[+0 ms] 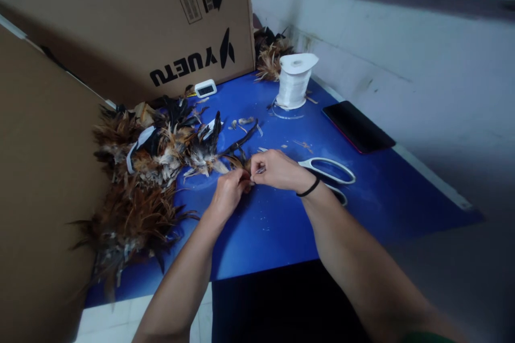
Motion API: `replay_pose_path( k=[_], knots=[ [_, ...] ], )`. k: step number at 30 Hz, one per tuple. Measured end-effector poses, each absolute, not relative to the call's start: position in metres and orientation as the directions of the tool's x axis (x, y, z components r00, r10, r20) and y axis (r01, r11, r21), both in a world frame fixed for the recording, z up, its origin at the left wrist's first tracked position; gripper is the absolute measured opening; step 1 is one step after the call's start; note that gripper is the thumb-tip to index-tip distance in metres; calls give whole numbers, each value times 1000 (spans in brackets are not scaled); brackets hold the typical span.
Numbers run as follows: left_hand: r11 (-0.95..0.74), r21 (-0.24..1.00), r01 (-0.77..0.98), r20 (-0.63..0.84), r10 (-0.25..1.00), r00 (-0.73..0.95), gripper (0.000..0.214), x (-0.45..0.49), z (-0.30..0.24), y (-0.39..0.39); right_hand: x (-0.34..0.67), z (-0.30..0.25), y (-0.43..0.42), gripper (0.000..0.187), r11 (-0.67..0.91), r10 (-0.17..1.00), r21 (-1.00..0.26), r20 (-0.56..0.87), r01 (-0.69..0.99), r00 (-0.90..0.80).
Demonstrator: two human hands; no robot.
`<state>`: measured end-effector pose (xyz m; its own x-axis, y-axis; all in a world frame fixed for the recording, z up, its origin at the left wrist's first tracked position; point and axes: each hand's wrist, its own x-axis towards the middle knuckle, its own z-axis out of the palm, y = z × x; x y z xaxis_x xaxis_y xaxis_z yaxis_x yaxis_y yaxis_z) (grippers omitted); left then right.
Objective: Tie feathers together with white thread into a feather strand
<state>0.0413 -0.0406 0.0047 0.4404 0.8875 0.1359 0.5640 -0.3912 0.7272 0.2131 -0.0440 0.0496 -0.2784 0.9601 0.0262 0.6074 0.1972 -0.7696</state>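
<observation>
Over the blue table (273,230), my two hands meet with their fingertips close together. My left hand (229,191) is closed in a pinch on a small bunch of dark and tan feathers (237,159), which points away from me. My right hand (277,169), with a black band at its wrist, is also pinched, right beside the left fingertips. What it grips is mostly hidden; a thin pale strand seems to show at its fingers. Partly under the right hand and wrist lie scissors (349,176) with white-rimmed handles.
Brown and black feather bundles (132,214) fill the table's left side. At the back stand a spool of white cord (293,86) and a small white digital device (205,88). A phone (358,126) lies at right. Large cardboard box (120,21) walls and a white wall (382,64) enclose the table.
</observation>
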Motion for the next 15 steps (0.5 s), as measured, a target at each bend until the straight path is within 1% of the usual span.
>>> replay_pose_path(
  k=[3, 5, 6, 8, 10, 11, 12, 14, 15],
  knots=[
    [-468, 664, 584, 180, 857, 483, 13, 40, 5, -41, 212, 50, -43, 6, 199, 961, -776, 35, 599, -274],
    [-489, 642, 590, 201, 850, 487, 14, 39, 5, -42, 211, 50, -43, 7, 208, 960, -782, 48, 587, -276],
    [-479, 651, 589, 200, 856, 477, 14, 38, 5, -42, 210, 50, -44, 6, 212, 960, -785, 55, 582, -274],
    [-407, 721, 561, 162, 886, 434, 10, 37, 3, -42, 208, 50, -44, 6, 207, 962, -806, 65, 555, -264],
    [-281, 831, 480, 82, 915, 394, 3, 36, 1, -42, 207, 50, -44, 3, 168, 961, -879, 45, 447, -272],
    [-212, 885, 415, 41, 922, 384, 6, 36, 0, -42, 206, 51, -44, 2, 133, 960, -926, 32, 354, -279],
    [-144, 929, 341, 2, 924, 383, 11, 36, -1, -41, 206, 52, -44, 5, 98, 958, -965, 26, 244, -285],
    [-36, 978, 205, -47, 922, 385, 19, 36, -3, -40, 206, 52, -42, 14, 46, 966, -997, 30, 56, -258],
    [-2, 988, 153, -57, 924, 379, 22, 36, -3, -39, 206, 52, -41, 17, 38, 975, -999, 34, 14, -220]
  ],
)
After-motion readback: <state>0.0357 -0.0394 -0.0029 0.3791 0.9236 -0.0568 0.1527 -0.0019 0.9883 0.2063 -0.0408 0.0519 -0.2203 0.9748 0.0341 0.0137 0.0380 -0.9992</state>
